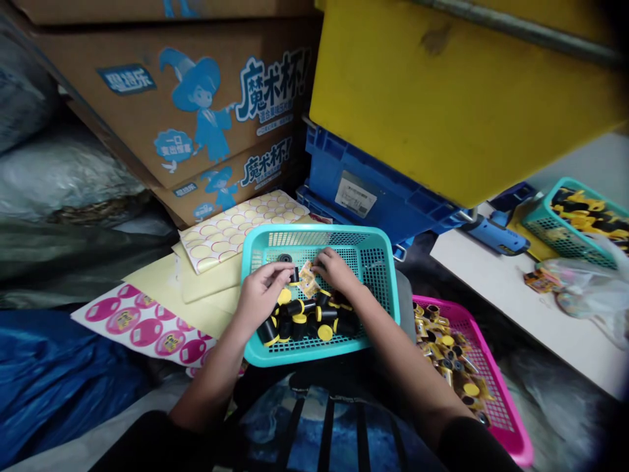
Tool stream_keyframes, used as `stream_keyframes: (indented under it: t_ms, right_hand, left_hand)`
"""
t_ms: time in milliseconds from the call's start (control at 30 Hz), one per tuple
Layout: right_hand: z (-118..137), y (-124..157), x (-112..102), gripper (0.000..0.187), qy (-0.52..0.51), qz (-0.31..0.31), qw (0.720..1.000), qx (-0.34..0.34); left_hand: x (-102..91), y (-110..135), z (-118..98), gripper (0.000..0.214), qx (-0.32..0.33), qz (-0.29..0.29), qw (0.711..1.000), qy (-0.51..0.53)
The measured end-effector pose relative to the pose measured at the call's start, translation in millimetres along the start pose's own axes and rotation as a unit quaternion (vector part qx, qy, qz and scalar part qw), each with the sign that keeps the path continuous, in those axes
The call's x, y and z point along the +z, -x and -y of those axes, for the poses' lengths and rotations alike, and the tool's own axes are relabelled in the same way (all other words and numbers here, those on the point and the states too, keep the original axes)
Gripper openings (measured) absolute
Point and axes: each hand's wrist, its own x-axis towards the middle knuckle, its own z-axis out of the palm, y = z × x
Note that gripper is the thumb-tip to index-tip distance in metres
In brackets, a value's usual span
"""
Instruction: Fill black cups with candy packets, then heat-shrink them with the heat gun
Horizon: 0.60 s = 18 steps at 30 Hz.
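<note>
The left hand's (259, 296) thumb and fingertips are brought close together on a small black tube (294, 275) with a yellow end, pinching it above the pile. The right hand (339, 272) has its fingers curled downward at the edge of some printed slips (308, 280); whether they grip one cannot be told, as the fingertips are partly hidden.

Both hands are inside a teal basket (319, 229), and the slips lie toward its middle. Nearer the person, black tubes with yellow caps (299, 321) lie heaped at all angles, and a dark round piece (285, 259) sits behind the left fingers.

Left of the basket are yellow sheets (209, 282), a sheet of round stickers (236, 229) and a pink-printed sheet (142, 324). To the right, a pink basket (514, 432) holds many wrapped pieces (449, 354).

Farther out, cartons (132, 124) stand behind the sheets, a yellow crate (417, 98) rests on a blue crate (383, 196), and a white table (531, 301) bears a blue tool (496, 236).
</note>
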Motion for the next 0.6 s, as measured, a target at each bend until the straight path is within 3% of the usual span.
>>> stream_keyframes:
  t_ms: [100,233,433,600]
  right_hand:
    - [-0.8,2.0,6.1,0.035,-0.024,-0.040,0.999,-0.004]
    - [-1.0,-2.4,9.1,0.010,-0.033,-0.052,0.998,0.011]
    - [-5.3,-2.1,17.8,0.023,-0.043,-0.110,0.992,0.036]
    - [-11.9,-4.5,20.3,0.007,-0.078,-0.158,0.983,0.041]
  left_hand:
    - [3.3,-0.9,-3.3,0.025,0.000,-0.006,1.000,-0.010]
    - [3.7,-0.3,-5.4,0.025,0.001,-0.006,1.000,-0.013]
    - [2.1,1.3,-2.8,0.028,-0.001,-0.002,1.000,-0.022]
    - [2.7,-1.3,-5.6,0.027,-0.007,-0.003,1.000,-0.025]
